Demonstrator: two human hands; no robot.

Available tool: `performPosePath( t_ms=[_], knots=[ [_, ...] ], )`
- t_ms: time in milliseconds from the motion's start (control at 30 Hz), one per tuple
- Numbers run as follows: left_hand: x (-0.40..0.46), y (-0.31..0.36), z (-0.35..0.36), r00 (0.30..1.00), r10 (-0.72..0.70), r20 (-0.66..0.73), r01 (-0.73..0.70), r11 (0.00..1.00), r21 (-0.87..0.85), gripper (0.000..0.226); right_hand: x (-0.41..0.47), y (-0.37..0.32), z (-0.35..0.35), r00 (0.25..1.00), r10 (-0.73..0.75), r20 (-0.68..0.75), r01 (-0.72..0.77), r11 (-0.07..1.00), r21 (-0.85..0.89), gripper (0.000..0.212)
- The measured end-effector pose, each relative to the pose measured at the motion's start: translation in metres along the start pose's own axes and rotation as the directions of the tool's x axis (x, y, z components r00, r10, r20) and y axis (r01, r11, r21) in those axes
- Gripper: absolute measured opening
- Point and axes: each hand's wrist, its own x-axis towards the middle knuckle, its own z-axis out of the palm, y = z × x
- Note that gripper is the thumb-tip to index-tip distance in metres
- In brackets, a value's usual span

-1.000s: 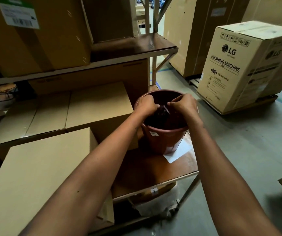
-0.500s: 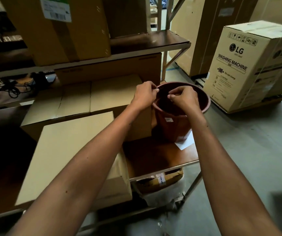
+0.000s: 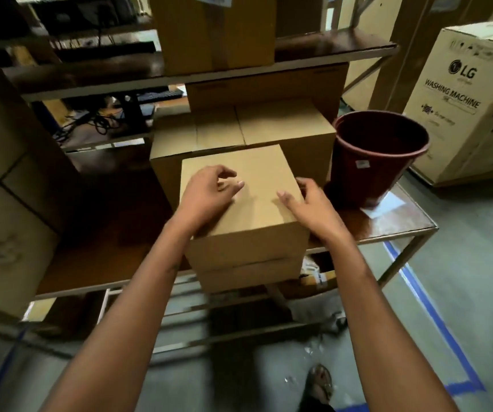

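Closed plain cardboard box point(image 3: 251, 203), upright at shelf's front edge.

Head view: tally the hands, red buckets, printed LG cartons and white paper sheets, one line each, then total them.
Hands: 2, left hand and right hand, at the small cardboard box
Red buckets: 1, the red bucket
LG cartons: 1, the LG washing machine carton
White paper sheets: 1, the paper sheet at the bucket's base
Total: 5

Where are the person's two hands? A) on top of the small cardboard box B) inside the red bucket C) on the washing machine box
A: the left hand and the right hand both lie on top of the small cardboard box, and the red bucket stands apart beside it.
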Motion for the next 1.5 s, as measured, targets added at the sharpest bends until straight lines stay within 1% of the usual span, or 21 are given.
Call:
performPosePath(
  t_ms=[67, 100, 167, 233, 300, 333, 400, 533, 600, 667, 767, 833, 933, 1000, 1033, 1167, 1233, 1333, 1433, 1500],
  knots=[
    [-0.031, -0.025, -0.011, 0.998, -0.021, 0.055, 0.017, 0.998, 0.066, 0.061, -0.018, 0.002, 0.01, 0.996, 0.001, -0.087, 0.006, 0.997, 0.081, 0.083],
    [-0.045, -0.034, -0.014, 0.997, -0.044, 0.061, 0.039, 0.996, 0.08, 0.07, -0.027, 0.003, 0.013, 0.996, -0.011, -0.09, 0.021, 0.994, 0.112, 0.087],
    [-0.074, -0.046, -0.015, 0.995, -0.095, 0.028, 0.093, 0.994, 0.056, 0.085, -0.041, 0.007, 0.019, 0.998, -0.044, -0.052, 0.05, 0.993, 0.11, 0.105],
    [-0.101, -0.054, -0.012, 0.989, -0.145, -0.04, 0.144, 0.989, -0.032, 0.104, -0.052, 0.015, 0.023, 0.998, -0.057, -0.028, 0.06, 0.993, 0.097, 0.125],
    [-0.121, -0.06, -0.004, 0.979, -0.191, -0.077, 0.175, 0.97, -0.171, 0.121, -0.061, 0.026, 0.027, 0.999, -0.041, -0.033, 0.044, 0.995, 0.093, 0.137],
    [-0.129, -0.062, 0.002, 0.974, -0.208, -0.085, 0.184, 0.955, -0.231, 0.127, -0.064, 0.033, 0.031, 0.999, -0.03, -0.04, 0.034, 0.995, 0.093, 0.137],
    [-0.139, -0.064, 0.014, 0.965, -0.231, -0.124, 0.183, 0.932, -0.312, 0.133, -0.07, 0.042, 0.04, 0.998, -0.007, -0.063, 0.013, 0.995, 0.101, 0.128],
    [-0.149, -0.062, 0.028, 0.923, -0.294, -0.249, 0.173, 0.894, -0.414, 0.128, -0.08, 0.046, 0.046, 0.989, -0.055, -0.134, 0.072, 0.99, 0.125, 0.113],
    [-0.153, -0.056, 0.024, 0.909, -0.281, -0.307, 0.123, 0.885, -0.449, 0.127, -0.087, 0.039, 0.037, 0.98, -0.105, -0.171, 0.131, 0.98, 0.148, 0.104],
    [-0.153, -0.044, 0.015, 0.888, -0.248, -0.388, 0.043, 0.884, -0.466, 0.121, -0.093, 0.024, 0.024, 0.967, -0.139, -0.212, 0.176, 0.97, 0.166, 0.101],
    [-0.146, -0.012, -0.007, 0.831, -0.202, -0.518, -0.101, 0.861, -0.498, 0.112, -0.1, -0.003, 0.001, 0.931, -0.19, -0.312, 0.271, 0.932, 0.241, 0.102],
    [-0.136, 0.011, -0.026, 0.794, -0.134, -0.593, -0.2, 0.863, -0.463, 0.106, -0.101, -0.021, -0.014, 0.892, -0.246, -0.38, 0.358, 0.897, 0.261, 0.1],
    [-0.107, 0.038, -0.052, 0.766, -0.019, -0.643, -0.334, 0.842, -0.423, 0.101, -0.093, -0.046, -0.032, 0.823, -0.314, -0.473, 0.468, 0.846, 0.253, 0.091],
    [-0.08, 0.052, -0.062, 0.765, 0.049, -0.642, -0.394, 0.825, -0.406, 0.103, -0.08, -0.065, -0.044, 0.782, -0.347, -0.517, 0.522, 0.819, 0.24, 0.089],
    [-0.066, 0.056, -0.066, 0.776, 0.077, -0.626, -0.404, 0.823, -0.399, 0.106, -0.07, -0.072, -0.051, 0.769, -0.354, -0.532, 0.532, 0.816, 0.225, 0.088],
    [-0.012, 0.068, -0.071, 0.855, 0.111, -0.506, -0.356, 0.835, -0.418, 0.115, -0.017, -0.087, -0.082, 0.73, -0.375, -0.571, 0.516, 0.851, 0.102, 0.095],
    [0.013, 0.071, -0.065, 0.892, 0.097, -0.442, -0.307, 0.847, -0.434, 0.117, 0.012, -0.088, -0.097, 0.743, -0.357, -0.566, 0.484, 0.871, 0.086, 0.093],
    [0.049, 0.069, -0.045, 0.932, 0.072, -0.355, -0.235, 0.866, -0.441, 0.116, 0.052, -0.086, -0.115, 0.788, -0.331, -0.52, 0.402, 0.915, 0.026, 0.081],
    [0.08, 0.064, -0.024, 0.923, 0.071, -0.377, -0.234, 0.884, -0.405, 0.106, 0.084, -0.078, -0.125, 0.812, -0.298, -0.502, 0.331, 0.943, -0.024, 0.077],
    [0.097, 0.068, -0.017, 0.915, 0.048, -0.401, -0.217, 0.895, -0.389, 0.101, 0.099, -0.075, -0.128, 0.809, -0.264, -0.525, 0.31, 0.951, -0.001, 0.08]
  ],
)
